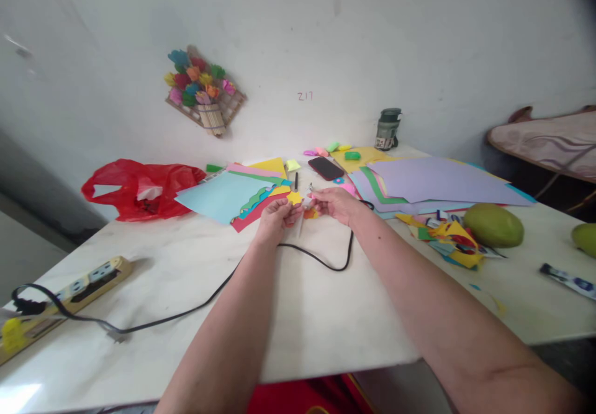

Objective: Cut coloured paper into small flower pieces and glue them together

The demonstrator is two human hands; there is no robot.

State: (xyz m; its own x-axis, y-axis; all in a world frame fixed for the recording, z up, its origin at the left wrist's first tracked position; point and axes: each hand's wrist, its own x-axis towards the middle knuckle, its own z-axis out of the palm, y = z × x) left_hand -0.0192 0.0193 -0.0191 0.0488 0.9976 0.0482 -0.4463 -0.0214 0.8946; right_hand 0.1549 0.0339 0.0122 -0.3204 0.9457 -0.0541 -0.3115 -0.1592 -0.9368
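Observation:
My left hand is closed in a pinch on a small yellow paper cut-out, which looks like a flower or star. Close beside it, my right hand has its fingers pressed together at something small and pale that I cannot make out. A tiny metallic piece shows just beyond the right fingertips. Below the hands lies a small orange piece, partly hidden. A dark pen lies behind the yellow cut-out. A blue flower cut-out and a pink paper piece lie past the right hand.
Coloured sheets lie left, more sheets right. A phone is behind the hands. A black cord crosses the table near a power strip. Paper scraps, a green fruit and a red bag stand around.

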